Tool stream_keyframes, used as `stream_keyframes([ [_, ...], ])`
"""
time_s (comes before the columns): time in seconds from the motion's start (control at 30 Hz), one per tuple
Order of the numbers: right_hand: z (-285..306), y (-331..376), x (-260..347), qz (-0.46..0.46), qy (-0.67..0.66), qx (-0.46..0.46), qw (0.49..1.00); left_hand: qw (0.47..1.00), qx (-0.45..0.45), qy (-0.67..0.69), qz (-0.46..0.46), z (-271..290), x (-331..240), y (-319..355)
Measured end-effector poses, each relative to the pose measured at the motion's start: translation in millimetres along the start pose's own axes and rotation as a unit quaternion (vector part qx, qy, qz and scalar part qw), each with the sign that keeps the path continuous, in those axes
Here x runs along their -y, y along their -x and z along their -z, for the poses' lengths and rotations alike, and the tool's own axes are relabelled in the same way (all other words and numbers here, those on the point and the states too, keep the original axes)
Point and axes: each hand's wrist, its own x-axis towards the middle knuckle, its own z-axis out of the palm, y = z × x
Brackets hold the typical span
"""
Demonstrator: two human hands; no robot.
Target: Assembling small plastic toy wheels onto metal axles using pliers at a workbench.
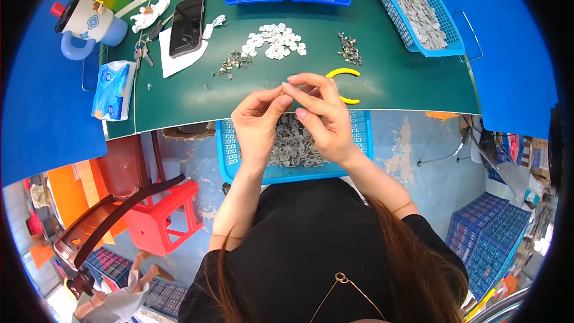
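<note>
Both your forearms reach forward from your black sleeves, angled inward so that your hands meet in front of you. Beneath them, at the near edge of the table, sits a light-blue basket, holding a heap of grey pieces. Your hands hang above its far rim, around the table edge, and hide part of the heap.

Your left hand has its back outward, the index finger curved over and the thumb pointing up toward it. Your right hand comes in from the other side, its fingers bent toward your left fingertips and its thumb lower down. The fingertips of both hands gather at one spot, with little gap between them. Whatever may be pinched there is too small and too covered for me to tell, so I cannot say whether either hand grasps a piece.

Just beyond your right hand, a yellow-handled tool lies on the green table, partly hidden by your fingers. Farther on, small metal parts lie in a loose scatter to the left, white pieces spread in the middle, and a second cluster of metal parts lies to the right. Past these stand two joined blue bins holding small parts, with another blue basket of flat grey pieces to their right.
</note>
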Motion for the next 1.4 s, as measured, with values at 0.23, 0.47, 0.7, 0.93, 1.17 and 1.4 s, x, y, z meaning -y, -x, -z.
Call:
stream_keyframes([
  [0.23, 18.8, -3.7, -13.5, -0.026, 0.016, -0.003, 1.0, 0.998, -0.01, -0.033, 0.051, -3.8, -4.3, -4.9],
  [0.47, 75.9, -40.4, -55.8, -0.011, 0.41, -0.037, 0.911, 0.998, -0.023, -0.037, 0.04, 1.7, -7.2, -3.3],
  [0.7, 78.7, -47.8, -72.1, -0.022, 0.445, 0.023, 0.895, 0.999, -0.003, -0.023, 0.04, 3.1, -7.2, -0.8],
  [0.93, 75.7, -57.8, -67.4, 0.055, 0.386, -0.048, 0.919, 1.0, 0.004, -0.013, 0.02, -0.1, -7.0, -2.3],
  [1.17, 31.2, -27.3, 4.8, 0.033, 0.128, -0.075, 0.988, 0.999, -0.015, 0.025, -0.038, -8.8, -3.2, 2.2],
  [1.4, 3.9, -13.0, 2.0, 0.036, 0.032, -0.125, 0.991, 0.995, -0.011, -0.021, -0.102, -16.5, 0.3, 11.0],
])
